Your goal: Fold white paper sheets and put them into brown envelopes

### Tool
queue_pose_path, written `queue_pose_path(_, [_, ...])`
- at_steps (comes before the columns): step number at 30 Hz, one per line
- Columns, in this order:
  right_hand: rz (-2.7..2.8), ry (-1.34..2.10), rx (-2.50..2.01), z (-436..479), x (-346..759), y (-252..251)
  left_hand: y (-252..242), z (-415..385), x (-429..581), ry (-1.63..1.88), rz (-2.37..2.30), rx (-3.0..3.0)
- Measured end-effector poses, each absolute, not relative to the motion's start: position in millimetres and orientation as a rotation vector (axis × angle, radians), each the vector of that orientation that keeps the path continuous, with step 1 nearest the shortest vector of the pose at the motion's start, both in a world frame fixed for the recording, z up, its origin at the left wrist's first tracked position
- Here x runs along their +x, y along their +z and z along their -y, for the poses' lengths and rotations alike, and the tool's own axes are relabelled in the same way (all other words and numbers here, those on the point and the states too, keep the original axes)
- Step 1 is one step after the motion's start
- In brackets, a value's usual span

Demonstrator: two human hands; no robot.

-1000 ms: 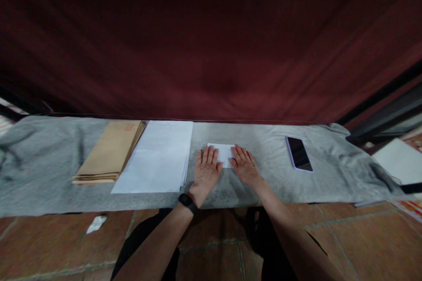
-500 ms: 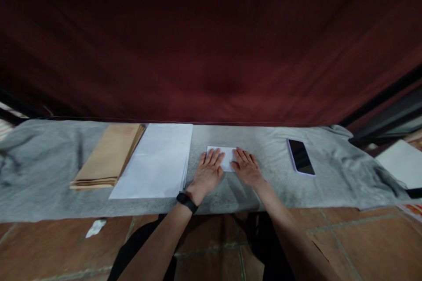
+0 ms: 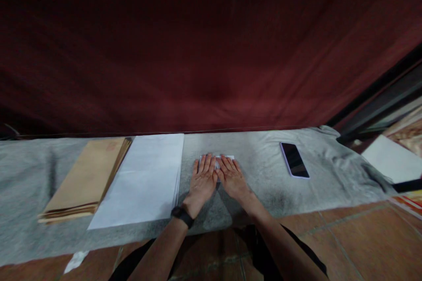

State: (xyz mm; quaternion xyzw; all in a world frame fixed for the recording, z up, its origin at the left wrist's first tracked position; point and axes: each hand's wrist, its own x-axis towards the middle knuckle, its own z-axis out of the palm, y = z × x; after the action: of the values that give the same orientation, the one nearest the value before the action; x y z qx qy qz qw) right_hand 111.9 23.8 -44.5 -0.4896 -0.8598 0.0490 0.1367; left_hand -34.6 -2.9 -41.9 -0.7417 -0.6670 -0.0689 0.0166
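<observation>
A small folded sheet of white paper (image 3: 217, 165) lies on the grey cloth (image 3: 260, 171), mostly covered by my two hands. My left hand (image 3: 203, 180) rests flat on its left part, palm down and fingers stretched out. My right hand (image 3: 232, 178) lies flat over the right part, its fingers also extended, and the two thumbs meet near the middle. Only the paper's far edge and a small patch between the hands show. Neither hand grips anything.
To the left lie a stack of white paper sheets (image 3: 141, 180) and, beyond it, a pile of brown envelopes (image 3: 85, 175). A phone (image 3: 295, 160) in a purple case lies on the right. A dark red curtain (image 3: 211, 61) hangs behind the cloth-covered surface.
My hands have slid toward each other over the folded paper, closing most of the gap between them. The camera view has tilted and shifted slightly.
</observation>
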Motion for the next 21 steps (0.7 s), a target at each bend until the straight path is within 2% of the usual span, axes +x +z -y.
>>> queue_pose_path(7, [2.440, 0.005, -1.421, -24.1, 125.8, -56.1, -40.9, 5.4, -40.1, -0.214, 2.143, -2.281])
queue_pose_path(21, [2.492, 0.043, -1.613, -29.2, 156.6, -51.8, -43.6, 18.2, -60.3, -0.281, 2.225, -2.220])
